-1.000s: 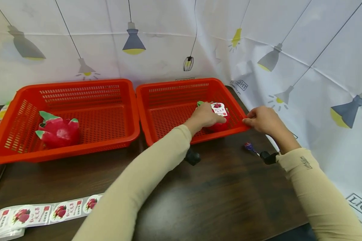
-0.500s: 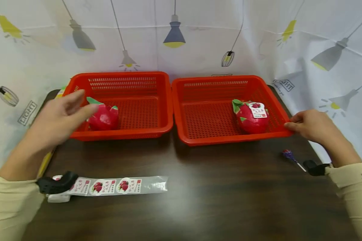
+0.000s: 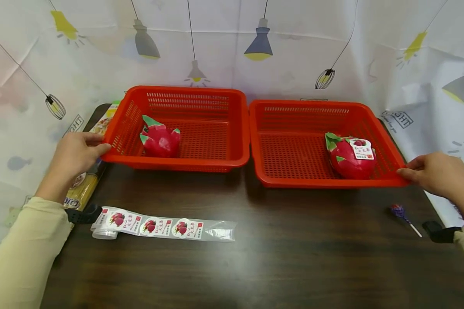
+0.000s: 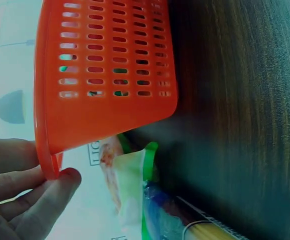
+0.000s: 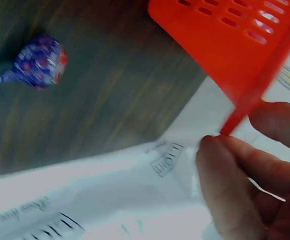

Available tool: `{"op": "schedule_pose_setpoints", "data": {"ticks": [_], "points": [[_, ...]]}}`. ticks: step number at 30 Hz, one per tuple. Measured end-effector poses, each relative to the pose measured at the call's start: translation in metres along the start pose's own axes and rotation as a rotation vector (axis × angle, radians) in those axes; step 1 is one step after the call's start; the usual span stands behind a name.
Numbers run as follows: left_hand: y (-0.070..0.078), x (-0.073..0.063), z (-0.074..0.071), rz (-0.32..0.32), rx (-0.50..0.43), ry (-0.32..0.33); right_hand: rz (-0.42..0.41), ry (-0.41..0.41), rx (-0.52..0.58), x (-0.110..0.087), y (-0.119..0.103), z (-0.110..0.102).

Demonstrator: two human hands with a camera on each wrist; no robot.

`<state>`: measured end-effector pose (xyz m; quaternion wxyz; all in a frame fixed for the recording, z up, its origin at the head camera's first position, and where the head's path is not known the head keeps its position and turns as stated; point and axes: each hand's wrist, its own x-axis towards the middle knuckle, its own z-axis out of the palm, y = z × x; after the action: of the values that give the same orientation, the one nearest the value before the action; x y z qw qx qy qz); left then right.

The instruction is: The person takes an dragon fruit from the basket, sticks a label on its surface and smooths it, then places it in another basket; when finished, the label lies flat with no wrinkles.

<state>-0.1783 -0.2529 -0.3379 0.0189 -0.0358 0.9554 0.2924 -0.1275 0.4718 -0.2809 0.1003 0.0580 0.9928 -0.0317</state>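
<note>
Two red plastic baskets stand side by side on a dark table. My left hand (image 3: 75, 154) pinches the front left corner of the left basket (image 3: 178, 163) between thumb and fingers; the left wrist view shows the rim (image 4: 44, 145) caught there. Inside lies a dragon fruit (image 3: 161, 141) with green tips and no sticker on its visible side. At the opposite end, my right hand (image 3: 442, 174) holds the front right corner of the right basket (image 3: 332, 183). That basket contains another dragon fruit (image 3: 346, 163), with a white printed sticker (image 3: 362, 149) on its upper side.
A roll of dragon fruit stickers (image 3: 154, 226) lies partly unrolled at the front left. Food packets (image 3: 81, 191) lie along the table's left edge. Near my right hand is a purple-wrapped lollipop (image 3: 398, 211). A lamp-patterned sheet (image 3: 224, 47) hangs behind the baskets.
My left hand has left the stickered dragon fruit, swung left, and taken hold of the left basket's corner. My right hand keeps its grip. The head view has turned left.
</note>
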Motion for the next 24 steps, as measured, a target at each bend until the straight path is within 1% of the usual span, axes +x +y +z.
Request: {"op": "schedule_pose_setpoints", "data": {"ticks": [2,3,4,6,7,9,11,13,15,16,18,19,21,24], "points": [[0.002,0.001,-0.002,0.019,0.029,-0.004,-0.004,0.031,-0.022,-0.001,-0.011,-0.008],[0.004,0.001,-0.002,0.026,0.041,-0.008,-0.017,0.053,-0.035,-0.001,-0.02,-0.015],[0.005,0.002,-0.003,0.032,0.05,-0.01,-0.034,0.08,-0.051,0.0,-0.031,-0.022],[0.006,0.002,-0.003,0.036,0.062,-0.009,-0.091,0.132,-0.079,0.005,-0.063,-0.042],[0.005,0.002,-0.002,0.035,0.063,-0.006,-0.135,0.151,-0.091,0.009,-0.082,-0.052],[0.003,0.0,0.0,0.028,0.059,0.004,-0.235,0.135,-0.106,0.02,-0.126,-0.073],[0.002,-0.003,0.002,0.018,0.056,0.02,-0.336,0.091,-0.091,0.036,-0.176,-0.089],[0.001,-0.007,0.005,0.017,0.058,0.033,-0.421,0.043,-0.07,0.05,-0.227,-0.099],[0.002,-0.01,0.01,0.026,0.065,0.045,-0.502,0.014,-0.076,0.063,-0.276,-0.101],[0.003,-0.012,0.012,0.027,0.066,0.05,-0.53,0.0,-0.082,0.069,-0.298,-0.1],[0.008,-0.017,0.017,0.031,0.067,0.061,-0.587,-0.023,-0.103,0.08,-0.337,-0.094],[0.011,-0.019,0.02,0.034,0.064,0.065,-0.615,-0.032,-0.115,0.086,-0.354,-0.088],[0.019,-0.024,0.026,0.037,0.051,0.071,-0.65,-0.082,-0.129,0.093,-0.382,-0.076],[0.034,-0.029,0.035,0.047,0.029,0.074,-0.674,-0.16,-0.126,0.102,-0.414,-0.051]]}}
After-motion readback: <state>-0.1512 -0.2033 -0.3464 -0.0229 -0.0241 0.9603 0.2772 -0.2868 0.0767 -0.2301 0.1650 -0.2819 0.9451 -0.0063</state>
